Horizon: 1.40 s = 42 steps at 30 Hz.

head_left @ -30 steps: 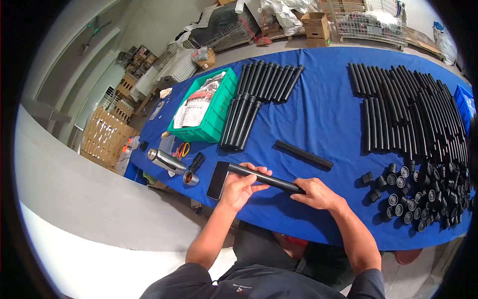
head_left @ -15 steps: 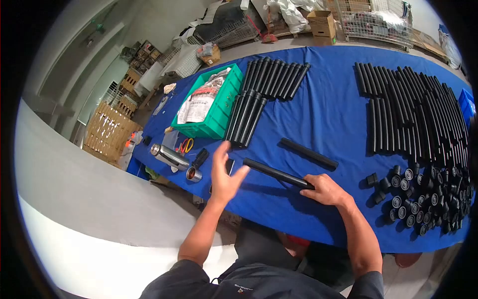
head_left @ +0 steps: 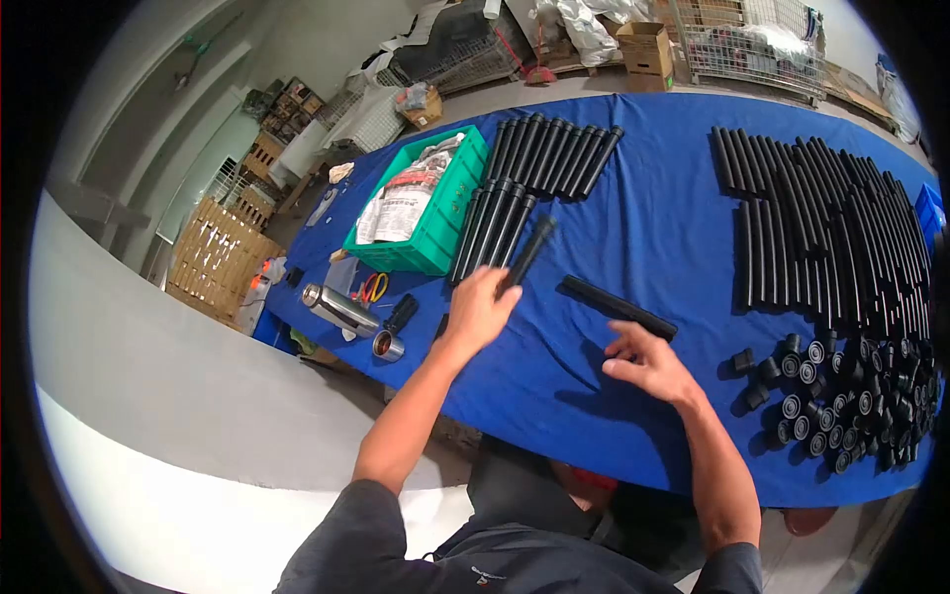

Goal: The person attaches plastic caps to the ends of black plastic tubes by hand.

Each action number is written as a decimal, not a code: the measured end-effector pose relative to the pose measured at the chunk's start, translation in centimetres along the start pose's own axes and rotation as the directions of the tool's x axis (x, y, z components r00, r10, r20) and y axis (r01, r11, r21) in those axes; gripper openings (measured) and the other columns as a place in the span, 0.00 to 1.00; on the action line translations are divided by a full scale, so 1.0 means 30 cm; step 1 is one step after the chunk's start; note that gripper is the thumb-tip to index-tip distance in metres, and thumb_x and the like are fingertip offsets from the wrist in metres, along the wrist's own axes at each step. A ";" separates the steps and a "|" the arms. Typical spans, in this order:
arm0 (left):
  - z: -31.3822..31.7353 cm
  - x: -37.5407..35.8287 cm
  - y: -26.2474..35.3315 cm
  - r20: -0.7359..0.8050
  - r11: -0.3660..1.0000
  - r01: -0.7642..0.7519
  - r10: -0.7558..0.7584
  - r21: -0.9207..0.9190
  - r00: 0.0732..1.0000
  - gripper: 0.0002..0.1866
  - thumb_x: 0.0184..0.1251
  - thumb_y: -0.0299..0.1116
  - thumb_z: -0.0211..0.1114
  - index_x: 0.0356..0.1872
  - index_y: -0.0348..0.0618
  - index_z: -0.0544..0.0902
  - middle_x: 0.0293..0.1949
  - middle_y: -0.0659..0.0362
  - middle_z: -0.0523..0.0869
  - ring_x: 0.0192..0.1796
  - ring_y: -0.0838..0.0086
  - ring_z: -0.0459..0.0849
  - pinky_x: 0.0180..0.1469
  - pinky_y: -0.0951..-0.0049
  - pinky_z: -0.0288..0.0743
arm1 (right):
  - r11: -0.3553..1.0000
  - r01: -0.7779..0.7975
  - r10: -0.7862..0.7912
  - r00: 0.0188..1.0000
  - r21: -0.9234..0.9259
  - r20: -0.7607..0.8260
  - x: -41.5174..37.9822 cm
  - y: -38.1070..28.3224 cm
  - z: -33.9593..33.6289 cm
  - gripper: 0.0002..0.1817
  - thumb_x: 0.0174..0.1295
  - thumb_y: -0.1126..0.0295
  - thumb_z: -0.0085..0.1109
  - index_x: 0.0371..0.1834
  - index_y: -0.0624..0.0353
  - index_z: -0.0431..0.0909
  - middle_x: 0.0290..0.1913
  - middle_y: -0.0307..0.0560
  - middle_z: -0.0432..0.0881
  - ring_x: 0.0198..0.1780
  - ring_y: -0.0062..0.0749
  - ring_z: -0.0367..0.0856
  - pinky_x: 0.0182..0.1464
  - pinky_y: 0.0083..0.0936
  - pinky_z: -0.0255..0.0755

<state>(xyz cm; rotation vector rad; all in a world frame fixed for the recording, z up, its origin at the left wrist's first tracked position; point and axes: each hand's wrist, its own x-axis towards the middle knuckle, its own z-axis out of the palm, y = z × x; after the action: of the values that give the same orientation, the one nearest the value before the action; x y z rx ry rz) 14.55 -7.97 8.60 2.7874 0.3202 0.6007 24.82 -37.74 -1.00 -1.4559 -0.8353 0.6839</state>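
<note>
My left hand is closed round the lower end of a black tube, which slants up and away with its wider, capped end at the far side. That tube lies just right of a row of capped black tubes. My right hand holds nothing; its fingers are apart and partly bent. It hovers at the near side of another black tube that lies slantwise on the blue cloth.
Many black tubes fill the right side, with loose black caps below them. At left stand a green crate holding newspaper, a steel flask, its cup and scissors.
My right hand has let go of the tube and lifted slightly. My left hand has gripped it and swung it toward the capped row, turning its capped end away from me.
</note>
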 end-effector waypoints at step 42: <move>0.518 0.607 -0.092 0.160 0.919 -0.235 0.192 0.316 0.968 0.20 0.72 0.37 0.66 0.60 0.39 0.80 0.56 0.48 0.83 0.61 0.50 0.82 0.60 0.50 0.83 | 0.985 -0.008 0.020 0.998 -0.172 0.067 -0.002 -0.025 0.010 0.26 0.65 0.61 0.71 0.59 0.70 0.82 0.38 0.54 0.90 0.39 0.38 0.89 0.44 0.34 0.83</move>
<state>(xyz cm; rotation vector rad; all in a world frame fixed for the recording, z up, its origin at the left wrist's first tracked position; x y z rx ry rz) 36.99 -3.82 0.84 3.2000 0.0952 0.4483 24.47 -37.65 -0.28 -1.6014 -0.9571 0.6895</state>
